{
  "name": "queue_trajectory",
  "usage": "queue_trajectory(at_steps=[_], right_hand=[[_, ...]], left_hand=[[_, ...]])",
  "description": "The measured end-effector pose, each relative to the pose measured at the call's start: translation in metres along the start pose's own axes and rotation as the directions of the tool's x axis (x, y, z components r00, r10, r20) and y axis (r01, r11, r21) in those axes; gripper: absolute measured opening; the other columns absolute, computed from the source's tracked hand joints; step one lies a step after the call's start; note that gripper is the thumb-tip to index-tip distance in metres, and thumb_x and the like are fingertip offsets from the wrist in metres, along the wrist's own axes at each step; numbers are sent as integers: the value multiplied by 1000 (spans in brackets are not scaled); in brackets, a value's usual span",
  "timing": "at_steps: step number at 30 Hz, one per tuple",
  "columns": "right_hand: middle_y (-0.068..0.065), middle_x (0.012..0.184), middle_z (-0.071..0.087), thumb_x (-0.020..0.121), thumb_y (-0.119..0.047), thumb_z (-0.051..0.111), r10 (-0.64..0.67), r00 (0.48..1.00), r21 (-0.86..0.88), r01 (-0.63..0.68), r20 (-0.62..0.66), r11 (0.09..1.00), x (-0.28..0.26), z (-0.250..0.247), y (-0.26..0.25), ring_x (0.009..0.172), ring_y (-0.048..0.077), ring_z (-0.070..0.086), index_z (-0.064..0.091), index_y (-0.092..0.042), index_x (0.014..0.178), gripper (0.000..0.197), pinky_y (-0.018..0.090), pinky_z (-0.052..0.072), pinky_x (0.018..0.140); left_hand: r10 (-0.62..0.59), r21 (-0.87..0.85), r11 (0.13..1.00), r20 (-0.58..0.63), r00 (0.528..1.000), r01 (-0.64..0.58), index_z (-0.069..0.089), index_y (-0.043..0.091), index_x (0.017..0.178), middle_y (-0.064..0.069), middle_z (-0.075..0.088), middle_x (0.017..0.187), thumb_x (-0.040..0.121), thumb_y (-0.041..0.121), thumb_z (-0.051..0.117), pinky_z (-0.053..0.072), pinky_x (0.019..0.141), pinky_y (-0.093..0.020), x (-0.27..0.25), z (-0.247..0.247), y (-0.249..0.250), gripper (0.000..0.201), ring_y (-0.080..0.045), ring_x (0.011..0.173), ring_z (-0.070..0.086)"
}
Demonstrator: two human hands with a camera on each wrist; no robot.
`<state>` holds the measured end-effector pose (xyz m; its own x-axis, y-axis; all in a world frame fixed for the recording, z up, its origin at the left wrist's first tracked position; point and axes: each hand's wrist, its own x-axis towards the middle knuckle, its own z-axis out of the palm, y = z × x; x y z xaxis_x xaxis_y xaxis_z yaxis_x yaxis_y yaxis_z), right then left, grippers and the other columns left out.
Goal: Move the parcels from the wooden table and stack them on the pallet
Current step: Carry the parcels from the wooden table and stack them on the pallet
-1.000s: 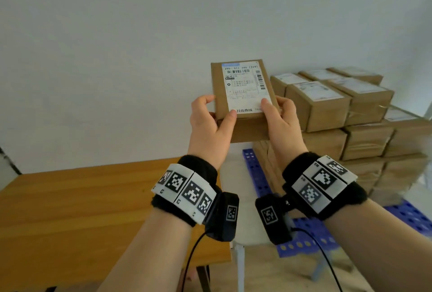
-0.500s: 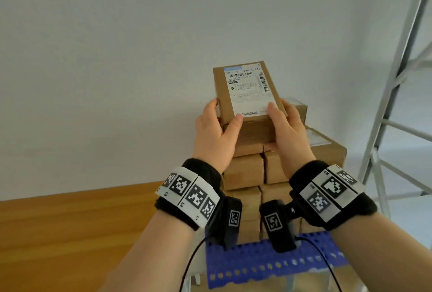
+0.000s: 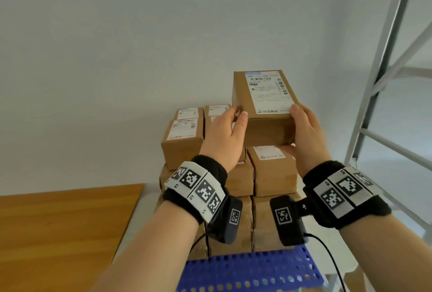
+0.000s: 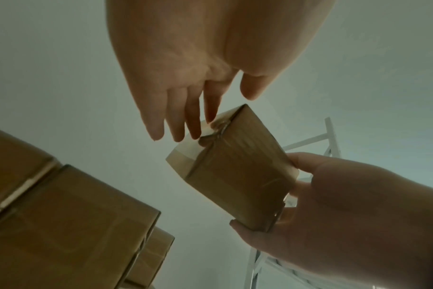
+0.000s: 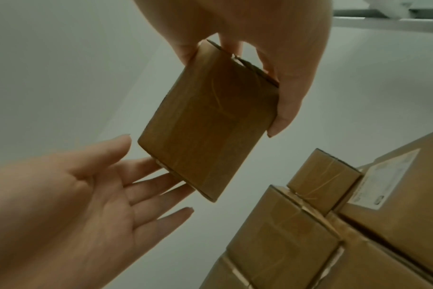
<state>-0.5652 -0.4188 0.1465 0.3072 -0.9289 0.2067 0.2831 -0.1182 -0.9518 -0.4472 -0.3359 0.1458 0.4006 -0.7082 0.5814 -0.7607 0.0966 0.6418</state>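
A brown cardboard parcel (image 3: 264, 104) with a white shipping label on top is held in the air above the right side of the parcel stack (image 3: 184, 144) on the blue pallet (image 3: 252, 270). My right hand (image 3: 306, 135) grips its near right end, thumb on top and fingers under it. In the right wrist view the right hand (image 5: 272, 48) clasps the parcel (image 5: 210, 117). My left hand (image 3: 224, 135) has straight fingers. In the left wrist view the left fingertips (image 4: 193, 129) only touch the parcel (image 4: 235, 176) at its taped end.
The wooden table (image 3: 58, 228) lies at lower left, beside the pallet. Stacked parcels rise several layers high against the white wall. A grey metal rack (image 3: 383, 81) stands at the right.
The parcel has travelled right, from over the table's edge to above the stack. The left hand has gone from gripping it to touching it with straight fingers.
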Motion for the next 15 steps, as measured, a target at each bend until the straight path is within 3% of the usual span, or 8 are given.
queue_trajectory(at_steps=[2,5,7,10,15], right_hand=[[-10,104,55,96,-39,44,25,1000,-17,-25,-16,1000,17,-5,8,96,10,56,47,-32,126,31,45,55,85],[-7,105,57,96,-39,44,62,997,-46,-64,-34,997,41,-6,18,97,13,58,47,-30,127,32,46,55,84],[-7,103,56,96,-38,43,79,995,-66,-83,-57,994,57,-8,24,95,14,58,47,-28,126,32,44,56,80],[-8,102,55,95,-39,44,109,990,-113,-119,-88,987,76,-15,35,97,15,57,47,-29,123,29,46,55,83],[-1,112,56,95,-39,43,212,976,-197,-217,-51,956,94,-23,55,102,20,55,46,-29,117,24,50,52,88]], left_hand=[[-28,53,998,5,1000,28,50,19,130,5,57,124,100,36,30,40,99,-25,9,11,-9,40,-7,113,50],[-71,137,988,7,997,70,48,16,132,3,53,130,101,31,32,33,94,-18,27,22,-25,38,-4,115,45],[-90,191,978,27,996,83,44,15,137,-1,48,138,100,27,33,30,102,-23,39,30,-35,40,-12,127,41],[-95,289,954,47,994,78,44,15,137,-3,47,139,99,21,35,29,111,-31,52,43,-50,39,-17,131,40],[-111,505,861,60,992,66,49,17,134,0,50,137,99,20,34,25,113,-44,60,58,-64,38,-18,133,38]])
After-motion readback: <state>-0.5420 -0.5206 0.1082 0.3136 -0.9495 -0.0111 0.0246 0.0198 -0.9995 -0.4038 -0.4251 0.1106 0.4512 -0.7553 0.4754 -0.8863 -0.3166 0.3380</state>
